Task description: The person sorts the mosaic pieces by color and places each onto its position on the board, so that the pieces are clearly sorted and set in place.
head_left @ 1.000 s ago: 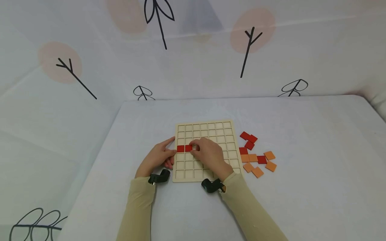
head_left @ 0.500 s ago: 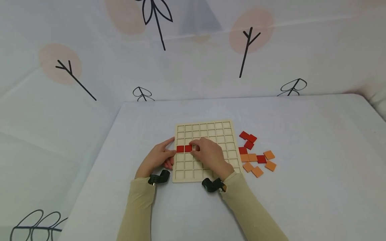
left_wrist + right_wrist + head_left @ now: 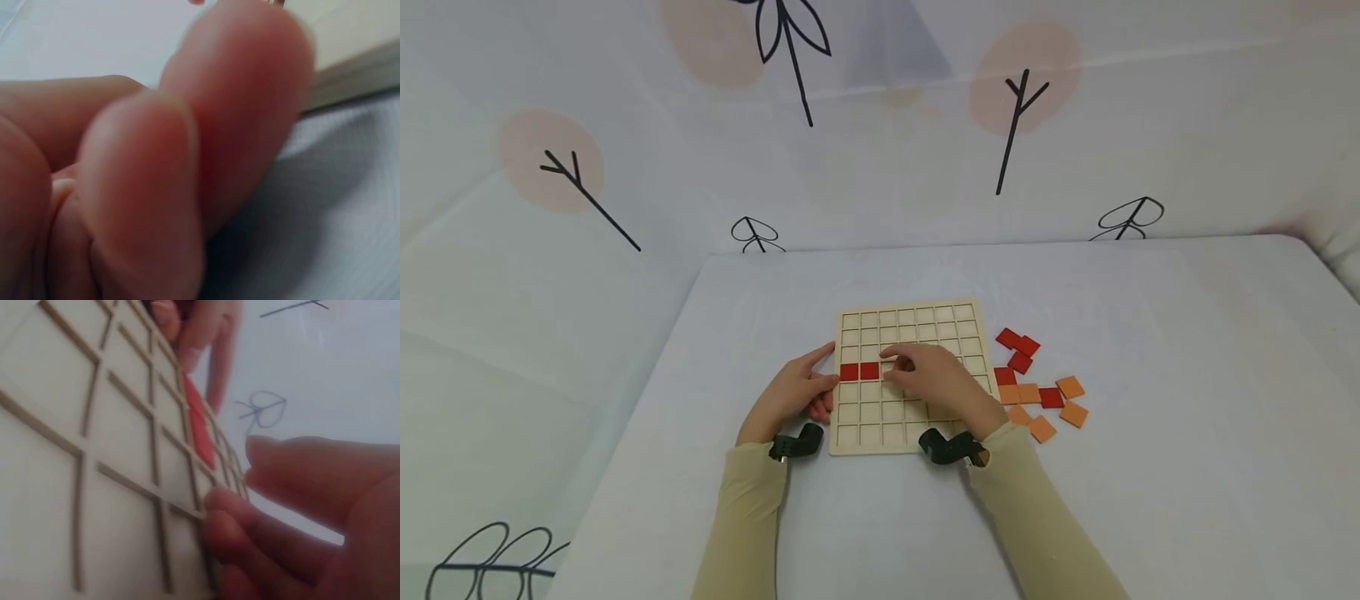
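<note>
A pale wooden grid board [image 3: 871,434] lies flat on the table. Two red square tiles [image 3: 859,372] sit side by side in its cells at the left end of one row. Along the board's left edge rests my left hand [image 3: 788,393], index finger straight and thumb at the edge by the first tile. In the left wrist view its other fingertips [image 3: 144,181] are bent beside the board. My right hand [image 3: 938,382] hovers over the middle of the board, just right of the second red tile [image 3: 201,440], thumb and fingers apart with nothing between them.
Several loose red tiles [image 3: 1020,362] and orange tiles [image 3: 1042,429] lie scattered on the table right of the board, some against its edge. A white cloth [image 3: 1150,375] covers the table, and a patterned cloth backdrop [image 3: 887,167] stands behind it.
My right hand has let go of the second red tile and shifted slightly right, its fingers spreading. The tile stays in its cell. My left hand has not moved.
</note>
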The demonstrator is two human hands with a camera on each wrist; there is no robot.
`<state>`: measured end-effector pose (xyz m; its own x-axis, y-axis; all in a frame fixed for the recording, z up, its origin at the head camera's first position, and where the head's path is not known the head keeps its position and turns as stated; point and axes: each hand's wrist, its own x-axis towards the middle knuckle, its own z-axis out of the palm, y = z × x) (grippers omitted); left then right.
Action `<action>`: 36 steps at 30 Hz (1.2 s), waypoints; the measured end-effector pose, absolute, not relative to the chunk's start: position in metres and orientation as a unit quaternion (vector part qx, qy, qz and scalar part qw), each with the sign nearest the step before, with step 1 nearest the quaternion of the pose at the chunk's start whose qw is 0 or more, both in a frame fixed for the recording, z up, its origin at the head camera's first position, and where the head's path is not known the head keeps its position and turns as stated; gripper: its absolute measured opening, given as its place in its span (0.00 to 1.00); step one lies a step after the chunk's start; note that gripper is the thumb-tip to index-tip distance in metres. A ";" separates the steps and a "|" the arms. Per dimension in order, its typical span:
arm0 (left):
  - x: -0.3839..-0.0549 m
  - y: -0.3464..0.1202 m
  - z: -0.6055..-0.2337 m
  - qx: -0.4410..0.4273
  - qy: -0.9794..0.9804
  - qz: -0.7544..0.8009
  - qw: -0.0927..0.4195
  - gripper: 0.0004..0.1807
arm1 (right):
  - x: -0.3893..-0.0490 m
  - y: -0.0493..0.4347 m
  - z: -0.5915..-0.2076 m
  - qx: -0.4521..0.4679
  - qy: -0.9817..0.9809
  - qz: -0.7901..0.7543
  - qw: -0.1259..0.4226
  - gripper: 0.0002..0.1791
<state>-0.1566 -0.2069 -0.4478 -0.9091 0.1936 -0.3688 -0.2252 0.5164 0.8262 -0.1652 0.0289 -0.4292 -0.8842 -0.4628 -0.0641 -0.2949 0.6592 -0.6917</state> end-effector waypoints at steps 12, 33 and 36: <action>-0.145 -0.197 -0.418 0.006 0.841 0.493 0.224 0.34 | -0.169 0.050 -0.420 -0.194 0.897 -0.364 0.156 0.19; -0.156 -0.206 -0.449 -0.010 0.845 0.490 0.212 0.34 | -0.176 0.082 -0.419 -0.177 0.886 -0.392 0.175 0.21; -0.155 -0.206 -0.447 -0.014 0.845 0.490 0.215 0.34 | -0.176 0.087 -0.417 -0.173 0.885 -0.397 0.174 0.22</action>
